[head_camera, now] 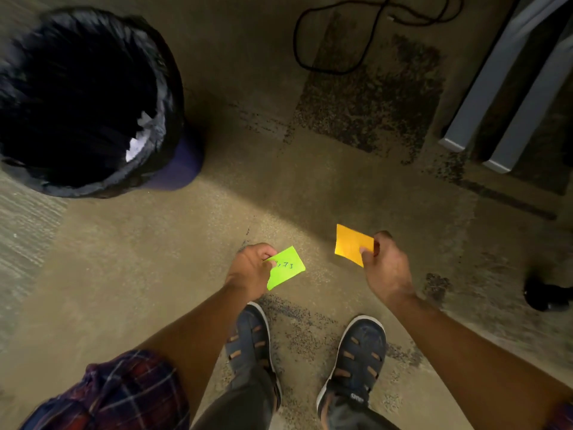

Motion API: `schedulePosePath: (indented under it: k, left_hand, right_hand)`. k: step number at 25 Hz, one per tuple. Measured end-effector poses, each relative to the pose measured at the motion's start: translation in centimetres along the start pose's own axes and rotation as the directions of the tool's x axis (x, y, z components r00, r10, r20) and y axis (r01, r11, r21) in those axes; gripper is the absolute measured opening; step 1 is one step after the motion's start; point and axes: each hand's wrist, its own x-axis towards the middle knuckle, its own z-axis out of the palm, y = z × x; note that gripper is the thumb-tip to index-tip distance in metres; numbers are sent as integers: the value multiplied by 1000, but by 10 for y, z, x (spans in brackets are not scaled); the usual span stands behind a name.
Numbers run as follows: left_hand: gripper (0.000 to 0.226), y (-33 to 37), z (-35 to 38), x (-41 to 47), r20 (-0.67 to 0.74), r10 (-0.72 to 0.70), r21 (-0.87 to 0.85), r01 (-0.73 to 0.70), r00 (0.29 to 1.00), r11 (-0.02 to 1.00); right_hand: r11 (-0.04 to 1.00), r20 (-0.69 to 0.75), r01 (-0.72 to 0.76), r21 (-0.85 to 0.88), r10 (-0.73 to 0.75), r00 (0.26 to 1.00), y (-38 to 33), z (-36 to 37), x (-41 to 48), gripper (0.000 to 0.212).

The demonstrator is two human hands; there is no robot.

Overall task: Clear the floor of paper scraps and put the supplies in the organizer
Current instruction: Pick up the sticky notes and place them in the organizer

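Note:
My left hand (251, 270) pinches a green sticky note (286, 270) with dark handwriting on it, held above the floor in front of my feet. My right hand (386, 268) pinches an orange sticky note (350, 245) by its right edge, a little higher and to the right. Both notes hang in the air, apart from each other. A bin lined with a black bag (90, 100) stands on the floor at the upper left, with white paper (138, 144) showing inside it. No organizer is in view.
A black cable (338, 35) loops on the carpet at the top. Grey metal furniture legs (496, 100) stand at the upper right. A dark object (545, 294) lies at the right edge. My two shoes (356, 349) stand at the bottom centre.

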Motion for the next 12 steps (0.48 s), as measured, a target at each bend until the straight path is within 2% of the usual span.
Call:
schedulePosePath:
  k: [2, 5, 8, 12]
  left_hand:
    - [29, 33, -14, -20, 4, 18, -56, -18, 1000, 998]
    - [15, 90, -36, -53, 9, 69, -24, -69, 998, 997]
    - [18, 154, -60, -90, 19, 178, -30, -178, 984, 984]
    - [23, 229, -87, -135, 16, 313, 14, -313, 950, 950]
  right_hand:
    - [998, -11, 61, 35, -60, 998, -19, -26, -13, 10]
    - [984, -28, 157, 85, -155, 988, -48, -67, -32, 15]
    - [959, -18, 217, 183, -217, 976, -85, -111, -55, 25]
    - [917, -48, 289, 276, -287, 957, -136, -176, -91, 20]
